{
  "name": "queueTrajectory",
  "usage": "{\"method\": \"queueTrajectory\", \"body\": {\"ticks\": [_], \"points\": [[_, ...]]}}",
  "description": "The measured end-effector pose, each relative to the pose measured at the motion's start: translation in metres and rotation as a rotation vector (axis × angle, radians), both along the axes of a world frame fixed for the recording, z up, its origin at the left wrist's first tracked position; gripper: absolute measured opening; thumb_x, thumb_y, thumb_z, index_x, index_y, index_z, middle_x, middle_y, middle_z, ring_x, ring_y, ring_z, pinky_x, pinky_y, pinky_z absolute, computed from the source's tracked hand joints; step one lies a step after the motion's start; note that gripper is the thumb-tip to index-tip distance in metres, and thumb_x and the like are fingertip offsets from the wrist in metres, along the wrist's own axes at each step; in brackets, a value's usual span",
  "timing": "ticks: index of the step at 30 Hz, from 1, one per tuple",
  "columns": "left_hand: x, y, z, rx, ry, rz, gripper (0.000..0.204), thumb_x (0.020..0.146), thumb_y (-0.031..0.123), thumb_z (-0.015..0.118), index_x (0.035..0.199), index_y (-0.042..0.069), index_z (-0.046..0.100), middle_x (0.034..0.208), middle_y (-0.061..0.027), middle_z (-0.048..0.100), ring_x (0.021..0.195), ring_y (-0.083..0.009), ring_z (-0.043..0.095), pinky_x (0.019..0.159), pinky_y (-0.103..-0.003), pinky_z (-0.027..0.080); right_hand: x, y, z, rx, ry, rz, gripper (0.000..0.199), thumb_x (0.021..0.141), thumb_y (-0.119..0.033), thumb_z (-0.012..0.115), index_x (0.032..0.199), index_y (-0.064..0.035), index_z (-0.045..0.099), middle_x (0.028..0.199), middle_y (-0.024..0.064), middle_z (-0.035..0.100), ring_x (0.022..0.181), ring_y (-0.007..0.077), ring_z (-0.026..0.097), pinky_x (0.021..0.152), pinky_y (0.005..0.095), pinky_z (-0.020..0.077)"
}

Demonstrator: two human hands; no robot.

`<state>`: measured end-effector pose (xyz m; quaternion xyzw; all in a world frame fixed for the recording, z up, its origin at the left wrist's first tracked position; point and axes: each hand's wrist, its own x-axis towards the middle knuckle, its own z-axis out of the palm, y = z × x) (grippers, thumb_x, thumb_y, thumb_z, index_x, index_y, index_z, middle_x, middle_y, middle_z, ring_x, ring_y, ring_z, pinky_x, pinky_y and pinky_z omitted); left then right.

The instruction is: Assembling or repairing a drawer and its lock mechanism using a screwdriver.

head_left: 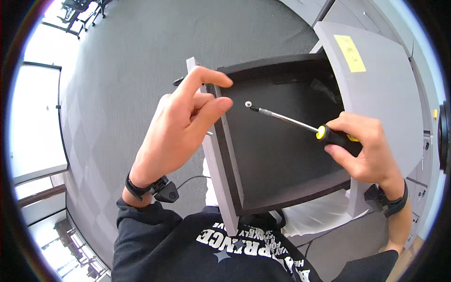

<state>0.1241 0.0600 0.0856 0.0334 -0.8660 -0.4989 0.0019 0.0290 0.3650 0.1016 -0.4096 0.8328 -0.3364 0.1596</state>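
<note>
My right hand (364,145) is closed round the black and yellow handle of a screwdriver (293,121). Its shaft points left over the drawer, and a small silver screw (248,104) sits at its tip. Near that tip, my left hand (188,110) holds nothing. Its thumb and forefinger are apart, while the other fingers curl inward. Below both hands is a pulled-out drawer (286,150) with a dark inside. Its light grey front panel (218,174) stands on the left, partly behind my left hand. A thin metal piece (209,133) sticks out by this panel.
The drawer joins a grey cabinet (390,89) on the right, with a yellow paper label (350,53) on top. Dark grey floor (136,51) spreads to the left. Lockers line the far right, and office chairs (77,16) stand at the far left.
</note>
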Motion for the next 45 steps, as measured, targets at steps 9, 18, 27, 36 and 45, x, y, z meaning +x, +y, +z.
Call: {"method": "queueTrajectory", "body": {"ticks": [9,18,27,36,45], "points": [[0.006,0.019,-0.006,-0.223,0.176,-0.122,0.019,0.093,0.012,0.075,0.111,0.006,0.069,0.058,0.0067,0.029,0.051,-0.0074,0.027,0.053,-0.028,0.020,0.007,0.011,0.004,0.003,0.146,0.025,0.031,0.065,-0.001,0.073,0.095,0.0004,0.068,0.074,0.0139,0.060,0.063,0.0308,0.060,0.058,0.0362,0.0452],[0.009,0.023,-0.004,-0.164,0.138,-0.136,0.017,0.089,0.002,0.076,0.102,0.005,0.067,0.059,0.0077,0.037,0.053,-0.0039,0.031,0.053,-0.025,0.022,0.014,0.020,0.005,0.010,0.205,0.058,0.035,0.061,-0.003,0.070,0.095,0.0006,0.068,0.070,0.0132,0.058,0.058,0.0280,0.058,0.054,0.0361,0.0431],[0.008,0.018,-0.025,0.558,0.235,-0.161,0.020,0.091,0.010,0.079,0.098,0.005,0.061,0.063,0.0061,0.048,0.048,-0.0001,0.035,0.045,-0.018,0.023,0.012,0.019,0.005,-0.103,0.234,0.098,0.041,0.059,-0.006,0.073,0.099,0.0006,0.070,0.072,0.0117,0.061,0.058,0.0255,0.059,0.054,0.0345,0.0434],[0.015,0.026,-0.033,0.993,0.178,-0.107,0.020,0.089,0.002,0.080,0.103,0.003,0.066,0.068,0.0059,0.053,0.058,-0.0008,0.041,0.055,-0.019,0.031,0.012,0.020,0.006,-0.105,0.271,0.151,0.048,0.058,-0.008,0.074,0.105,0.0012,0.069,0.074,0.0114,0.062,0.060,0.0237,0.060,0.055,0.0339,0.0443],[0.019,0.026,-0.035,0.949,0.180,-0.041,0.021,0.087,0.002,0.082,0.100,0.002,0.066,0.068,0.0045,0.054,0.057,-0.0009,0.042,0.053,-0.019,0.030,0.011,0.019,0.005,-0.075,0.314,0.167,0.055,0.057,-0.002,0.078,0.111,0.0014,0.069,0.078,0.0112,0.064,0.062,0.0239,0.061,0.056,0.0344,0.0441]]}}
